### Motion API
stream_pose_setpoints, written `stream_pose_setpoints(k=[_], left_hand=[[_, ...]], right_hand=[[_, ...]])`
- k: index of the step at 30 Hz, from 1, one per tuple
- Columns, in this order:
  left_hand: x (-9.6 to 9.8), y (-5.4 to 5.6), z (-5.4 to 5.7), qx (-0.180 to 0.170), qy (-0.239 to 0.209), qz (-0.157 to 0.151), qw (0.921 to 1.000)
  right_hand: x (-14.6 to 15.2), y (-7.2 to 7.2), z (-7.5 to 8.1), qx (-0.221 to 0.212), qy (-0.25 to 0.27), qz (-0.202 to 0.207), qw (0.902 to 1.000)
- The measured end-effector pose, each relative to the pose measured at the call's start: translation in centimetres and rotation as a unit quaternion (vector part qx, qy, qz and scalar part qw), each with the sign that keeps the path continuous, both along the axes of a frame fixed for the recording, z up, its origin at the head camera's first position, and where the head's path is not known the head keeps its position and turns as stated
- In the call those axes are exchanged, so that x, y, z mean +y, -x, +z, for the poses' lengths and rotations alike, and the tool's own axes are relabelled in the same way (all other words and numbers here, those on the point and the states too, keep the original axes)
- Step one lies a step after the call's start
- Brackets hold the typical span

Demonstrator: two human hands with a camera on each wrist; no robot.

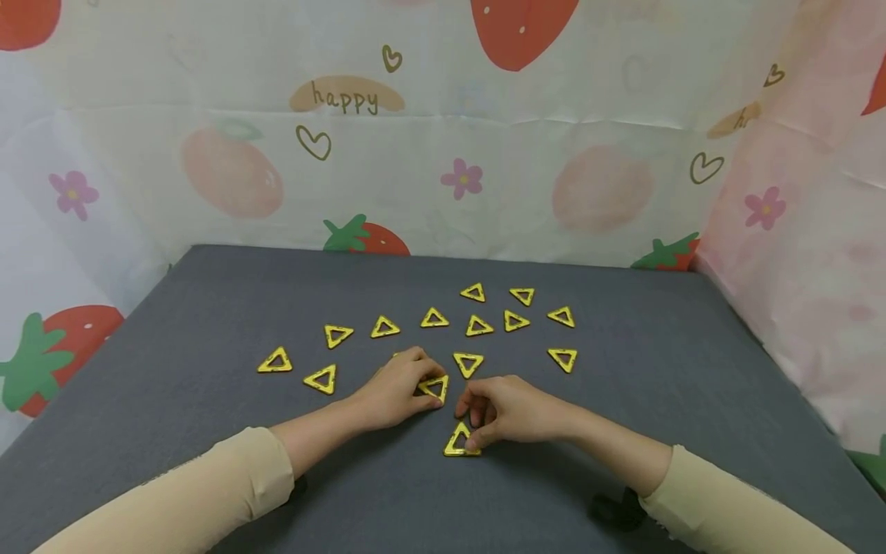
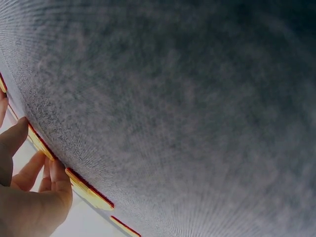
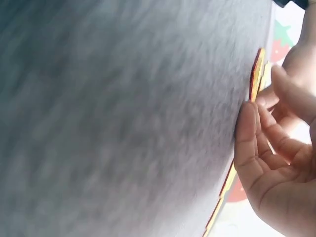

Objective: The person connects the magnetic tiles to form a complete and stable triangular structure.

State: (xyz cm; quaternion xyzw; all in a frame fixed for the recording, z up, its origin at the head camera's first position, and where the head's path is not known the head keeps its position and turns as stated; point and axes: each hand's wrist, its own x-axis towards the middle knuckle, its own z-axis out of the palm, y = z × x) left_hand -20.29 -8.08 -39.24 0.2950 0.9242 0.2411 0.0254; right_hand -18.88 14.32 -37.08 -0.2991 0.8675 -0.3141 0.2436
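My left hand [image 1: 394, 392] grips a yellow triangular tile [image 1: 441, 388] with a hollow centre, thumb at its near corner and fingers along its far edge. The left wrist view shows this tile [image 2: 40, 141] edge-on, with a red underside, between thumb and fingers. Closer to me, my right hand [image 1: 519, 409] holds a second yellow triangular tile [image 1: 453, 448]. Its thumb lies on the right corner and its curled fingers sit by the top point. In the right wrist view that tile [image 3: 257, 74] lies close along the cloth, right at the fingertips.
Several more hollow yellow triangles [image 1: 479, 326] lie scattered beyond and left of the hands, one partly hidden behind the left hand. They rest on a dark grey cloth-covered table [image 1: 623, 323]. A pale curtain [image 1: 429, 138] printed with strawberries hangs behind it.
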Motion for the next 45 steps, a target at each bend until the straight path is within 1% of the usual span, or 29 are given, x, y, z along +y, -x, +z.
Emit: stream_pose_setpoints(k=[3, 8, 12, 17, 21, 30, 32, 34, 38, 40, 45], left_hand=[[0.0, 0.0, 0.1, -0.003, 0.001, 0.001, 1.0000], [0.0, 0.0, 0.2, -0.006, 0.003, 0.005, 1.0000], [0.1, 0.0, 0.1, -0.003, 0.002, 0.008, 1.0000], [0.4, -0.1, 0.1, -0.012, -0.002, 0.020, 0.9997], [0.4, -0.2, 0.1, -0.020, -0.008, 0.030, 0.9993], [0.2, 0.3, 0.1, -0.038, -0.035, 0.026, 0.9983], [0.1, 0.4, 0.1, -0.050, -0.045, 0.028, 0.9973], [0.0, 0.5, 0.1, -0.070, -0.058, 0.035, 0.9952], [-0.3, 0.6, 0.3, -0.112, -0.090, 0.050, 0.9883], [-0.6, 0.7, 0.4, -0.129, -0.104, 0.047, 0.9850], [-1.2, 0.5, 0.7, -0.159, -0.119, 0.013, 0.9800]], right_hand=[[0.3, 0.0, 0.1, 0.009, -0.005, 0.007, 0.9999], [0.6, 0.0, -0.1, 0.012, 0.005, 0.021, 0.9997], [0.8, 0.0, -0.4, 0.016, 0.011, 0.023, 0.9995], [0.8, 0.0, -0.6, 0.018, 0.015, 0.026, 0.9994], [0.8, 0.0, -0.7, 0.021, 0.014, 0.029, 0.9993], [0.8, 0.0, -0.7, 0.026, 0.011, 0.028, 0.9992], [0.8, -0.1, -0.7, 0.027, 0.011, 0.027, 0.9992], [0.8, -0.1, -0.6, 0.026, 0.010, 0.026, 0.9993], [0.8, -0.1, -0.6, 0.025, 0.010, 0.024, 0.9994], [0.8, -0.1, -0.6, 0.025, 0.010, 0.024, 0.9994], [0.7, -0.1, -0.5, 0.024, 0.008, 0.024, 0.9994]])
